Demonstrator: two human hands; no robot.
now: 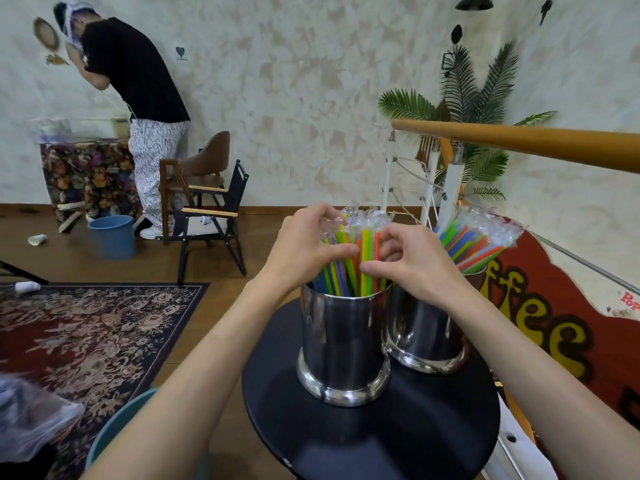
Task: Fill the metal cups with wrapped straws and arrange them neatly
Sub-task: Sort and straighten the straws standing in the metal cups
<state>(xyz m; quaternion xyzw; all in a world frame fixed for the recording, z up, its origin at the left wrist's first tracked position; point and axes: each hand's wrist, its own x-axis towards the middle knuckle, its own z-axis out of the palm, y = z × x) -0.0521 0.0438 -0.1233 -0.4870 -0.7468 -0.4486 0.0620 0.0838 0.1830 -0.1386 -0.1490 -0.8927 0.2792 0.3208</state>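
Note:
Two shiny metal cups stand side by side on a small round black table (398,434). The nearer cup (343,344) holds a bunch of colourful wrapped straws (363,244) standing upright. My left hand (304,244) curls round the left side of that bunch. From the right, my right hand (412,258) curls round the same bunch, thumbs nearly meeting in front. The second cup (426,334), behind and to the right, is full of wrapped straws (474,240) that lean to the right.
A wooden handrail (519,142) with white posts runs close behind the table on the right, above a red coffee sign (554,323). A patterned rug (90,327), folding chairs (207,216), a blue bucket (112,237) and a person (138,109) by the wall lie left.

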